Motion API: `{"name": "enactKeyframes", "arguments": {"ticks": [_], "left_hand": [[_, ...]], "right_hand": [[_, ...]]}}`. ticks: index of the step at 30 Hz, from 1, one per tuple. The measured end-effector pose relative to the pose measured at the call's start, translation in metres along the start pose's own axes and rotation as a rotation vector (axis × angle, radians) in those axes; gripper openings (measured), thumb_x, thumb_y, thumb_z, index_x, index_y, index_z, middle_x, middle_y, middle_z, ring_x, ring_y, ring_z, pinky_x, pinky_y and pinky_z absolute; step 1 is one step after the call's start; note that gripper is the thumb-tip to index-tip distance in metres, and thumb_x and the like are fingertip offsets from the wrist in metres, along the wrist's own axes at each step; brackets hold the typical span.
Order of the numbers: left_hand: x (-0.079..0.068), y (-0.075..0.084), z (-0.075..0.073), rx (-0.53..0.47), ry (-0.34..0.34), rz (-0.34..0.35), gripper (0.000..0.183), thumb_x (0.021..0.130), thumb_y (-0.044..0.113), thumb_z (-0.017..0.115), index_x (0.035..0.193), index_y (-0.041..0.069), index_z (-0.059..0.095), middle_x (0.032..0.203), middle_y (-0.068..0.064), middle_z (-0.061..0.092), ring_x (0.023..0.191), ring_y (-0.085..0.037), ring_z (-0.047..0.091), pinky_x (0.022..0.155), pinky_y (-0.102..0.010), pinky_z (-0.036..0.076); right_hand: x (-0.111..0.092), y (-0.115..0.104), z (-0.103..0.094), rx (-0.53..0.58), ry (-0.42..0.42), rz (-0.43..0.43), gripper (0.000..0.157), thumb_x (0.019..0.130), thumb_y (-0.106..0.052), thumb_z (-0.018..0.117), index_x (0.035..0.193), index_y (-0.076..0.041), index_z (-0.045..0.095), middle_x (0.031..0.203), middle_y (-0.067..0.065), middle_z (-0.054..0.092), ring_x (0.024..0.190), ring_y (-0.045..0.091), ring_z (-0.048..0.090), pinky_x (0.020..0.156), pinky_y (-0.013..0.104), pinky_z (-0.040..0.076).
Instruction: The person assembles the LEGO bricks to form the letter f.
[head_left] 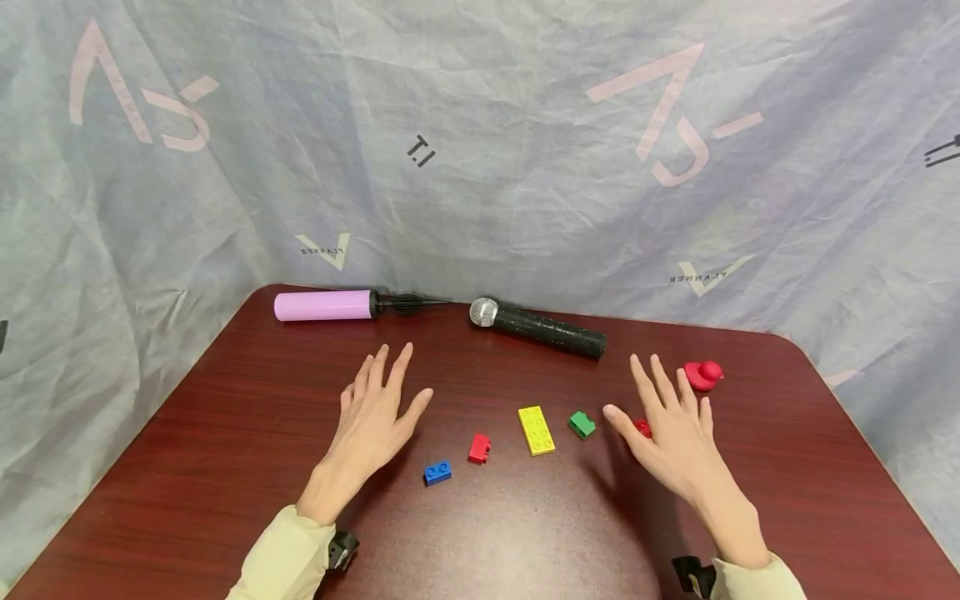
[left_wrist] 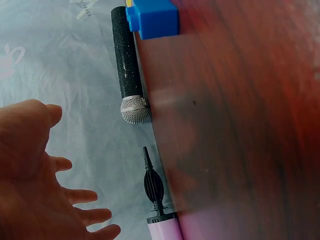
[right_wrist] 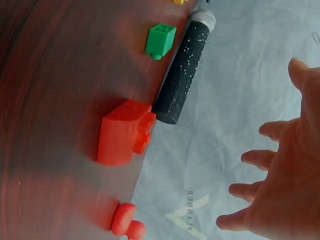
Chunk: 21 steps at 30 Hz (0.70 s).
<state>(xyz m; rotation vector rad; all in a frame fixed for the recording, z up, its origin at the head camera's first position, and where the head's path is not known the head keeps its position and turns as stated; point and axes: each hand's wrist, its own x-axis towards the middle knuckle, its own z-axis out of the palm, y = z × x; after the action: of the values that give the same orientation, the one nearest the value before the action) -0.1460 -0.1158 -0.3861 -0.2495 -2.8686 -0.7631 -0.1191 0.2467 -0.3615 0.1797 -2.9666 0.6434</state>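
My left hand hovers over the left half of the table, fingers spread and holding nothing. To its right lie a blue toy brick and a red brick. My right hand, also spread and holding nothing, is above a second red brick, which it partly hides in the head view. Between the hands are a flat yellow brick and a green brick. A red toy duck sits just beyond the right fingertips.
Along the back edge of the dark red wooden table lie a purple hand pump with a black nozzle and a black microphone with a silver head. A grey printed cloth hangs behind and beside the table.
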Motion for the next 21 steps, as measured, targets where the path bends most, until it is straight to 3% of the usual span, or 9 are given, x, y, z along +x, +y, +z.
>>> {"name": "enactKeyframes", "arguments": {"ticks": [11,15,21], "left_hand": [[-0.006,0.003,0.001,-0.023,-0.058,0.054,0.06,0.097,0.032,0.06,0.147,0.005,0.039,0.141,-0.025,0.041,0.127,-0.045,0.04,0.1,-0.063,0.033],[-0.009,0.003,0.001,-0.051,-0.119,0.073,0.053,0.095,0.028,0.063,0.139,0.001,0.047,0.132,-0.022,0.047,0.117,-0.041,0.046,0.094,-0.06,0.038],[-0.012,0.004,-0.001,-0.112,-0.219,0.074,0.043,0.095,0.024,0.064,0.129,0.0,0.055,0.125,-0.017,0.053,0.116,-0.036,0.05,0.094,-0.058,0.041]], "right_hand": [[0.003,-0.011,0.008,0.002,-0.02,-0.056,0.081,0.096,-0.053,0.052,0.157,-0.014,0.017,0.16,0.021,0.015,0.143,0.049,0.008,0.104,0.074,0.01],[0.004,-0.016,0.012,0.001,-0.037,-0.079,0.081,0.096,-0.053,0.053,0.156,-0.012,0.019,0.16,0.021,0.016,0.143,0.049,0.012,0.104,0.073,0.015],[0.006,-0.022,0.02,-0.018,-0.026,-0.122,0.08,0.095,-0.051,0.055,0.155,-0.011,0.021,0.158,0.02,0.022,0.141,0.047,0.019,0.101,0.071,0.025]]}}
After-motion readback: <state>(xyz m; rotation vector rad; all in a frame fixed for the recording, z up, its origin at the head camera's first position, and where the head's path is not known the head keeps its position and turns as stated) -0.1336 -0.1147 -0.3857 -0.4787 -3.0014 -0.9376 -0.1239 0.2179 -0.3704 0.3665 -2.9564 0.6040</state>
